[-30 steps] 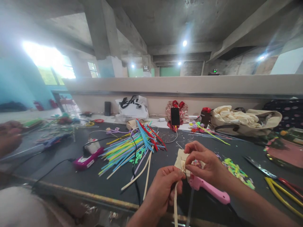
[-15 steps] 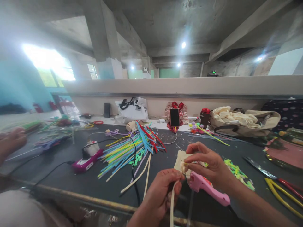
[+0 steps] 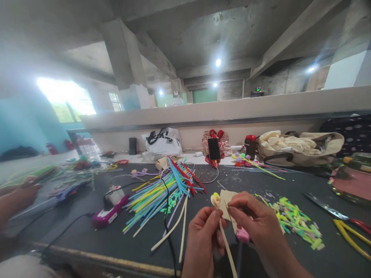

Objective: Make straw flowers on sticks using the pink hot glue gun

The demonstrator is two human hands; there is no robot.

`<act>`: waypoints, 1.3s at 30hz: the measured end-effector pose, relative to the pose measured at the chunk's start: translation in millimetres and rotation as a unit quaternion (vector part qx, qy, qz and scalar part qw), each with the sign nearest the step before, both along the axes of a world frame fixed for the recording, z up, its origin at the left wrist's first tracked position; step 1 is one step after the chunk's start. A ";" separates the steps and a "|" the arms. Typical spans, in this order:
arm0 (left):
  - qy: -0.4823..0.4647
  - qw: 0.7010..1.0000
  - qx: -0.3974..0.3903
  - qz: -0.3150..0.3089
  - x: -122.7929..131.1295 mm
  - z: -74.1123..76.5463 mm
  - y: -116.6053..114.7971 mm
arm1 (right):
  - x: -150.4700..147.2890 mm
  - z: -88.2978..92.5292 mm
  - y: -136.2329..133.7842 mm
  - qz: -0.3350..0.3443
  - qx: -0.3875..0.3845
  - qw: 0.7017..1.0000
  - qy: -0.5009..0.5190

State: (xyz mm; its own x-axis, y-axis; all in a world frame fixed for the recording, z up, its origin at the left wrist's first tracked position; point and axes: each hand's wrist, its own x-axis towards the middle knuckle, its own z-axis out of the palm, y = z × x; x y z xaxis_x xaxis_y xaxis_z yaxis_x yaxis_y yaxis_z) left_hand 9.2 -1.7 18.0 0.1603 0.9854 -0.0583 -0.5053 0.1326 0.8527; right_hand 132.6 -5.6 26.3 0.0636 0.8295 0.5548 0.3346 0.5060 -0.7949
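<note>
My left hand (image 3: pixel 204 231) pinches a small cream flower (image 3: pixel 215 199) with a yellow centre just below its head. The flower looks made of fuzzy chenille stems, and a long cream stem (image 3: pixel 228 251) runs from the hand toward the bottom edge. Close by on the right is my right hand (image 3: pixel 256 222), its thumb and forefinger drawn together; whatever lies between them is too small to make out. Beneath that hand a pink glue gun (image 3: pixel 242 234) shows only in part. A beige piece of card (image 3: pixel 227 199) lies behind the hands.
Left lie a bundle of coloured chenille stems (image 3: pixel 156 204), a purple power strip (image 3: pixel 110 212) and black cables. To the right are cut stem pieces (image 3: pixel 298 220) and scissors (image 3: pixel 324 204). A phone (image 3: pixel 214 149) leans at the back. A co-worker's hand (image 3: pixel 24 197) is far left.
The right fingers have come away from the flower and moved slightly right, leaving its head uncovered. The flower now stands upright in my left hand. More of the glue gun is covered.
</note>
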 end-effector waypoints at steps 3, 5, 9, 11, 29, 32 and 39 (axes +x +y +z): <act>0.005 1.000 0.018 0.017 1.0 1.7 -1.0 | -2.9 5.1 3.0 0.004 0.034 0.999 -0.023; 0.003 0.999 0.033 0.027 2.5 2.8 -1.8 | -4.6 6.0 3.9 0.003 0.066 0.997 -0.042; 0.022 0.999 0.023 0.037 4.3 2.6 -2.4 | -7.8 5.1 3.3 -0.019 0.081 0.995 -0.054; 0.036 0.998 0.017 0.040 4.2 0.7 -1.6 | -8.2 4.4 3.9 -0.021 0.093 0.993 -0.066; 0.124 0.988 0.069 0.052 6.4 -19.1 5.4 | -7.2 0.0 6.6 -0.072 0.098 0.986 -0.112; 0.140 0.985 0.074 0.065 6.4 -20.8 6.4 | -9.0 2.3 5.3 -0.061 0.050 0.994 -0.081; 0.160 0.980 0.097 0.074 7.3 -18.4 7.8 | -11.0 4.7 2.2 0.010 -0.169 0.980 0.100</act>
State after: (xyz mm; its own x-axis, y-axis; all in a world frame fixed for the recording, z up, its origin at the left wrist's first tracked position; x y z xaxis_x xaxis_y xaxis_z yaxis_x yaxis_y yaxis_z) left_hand 16.5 6.1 -0.5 0.0180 0.9940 0.1077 -0.2090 -0.1016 0.9726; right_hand 121.6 -3.4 31.0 0.1251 0.9662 0.2254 0.1468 0.2067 -0.9673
